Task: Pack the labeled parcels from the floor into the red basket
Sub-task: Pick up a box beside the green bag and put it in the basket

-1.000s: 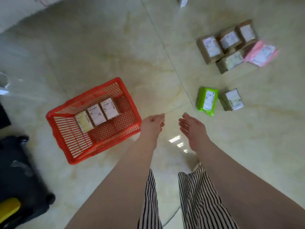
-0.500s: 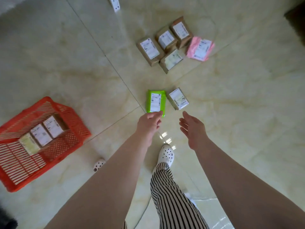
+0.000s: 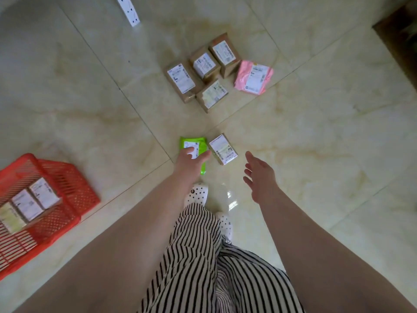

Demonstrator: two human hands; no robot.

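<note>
From the head camera we look down along both bare arms. Our left hand reaches over the green parcel, its fingers stretched and spread across the white label; it covers the parcel's lower half, but we cannot tell whether the fingers press on it or hang just above. Nothing is gripped in it. Our right hand hangs over bare floor with the palm turned inward and the fingers loose and apart, holding nothing and touching nothing. It is just right of the small brown box, which lies beside the green parcel with its label facing up and its sides wrapped in tape.

Farther off we see a cluster of four brown boxes, each with a white label on top, packed side by side; a pink mailer bag with a label lies against the right side of that cluster. All of these lie on the glossy cream tiles.

The red basket stands at the left edge, well apart from the loose parcels and partly cut off by the frame. Inside it three labelled parcels lie in a row, labels up.

Below our arms we see striped trousers and white perforated clogs. A white power strip lies at the top edge.
</note>
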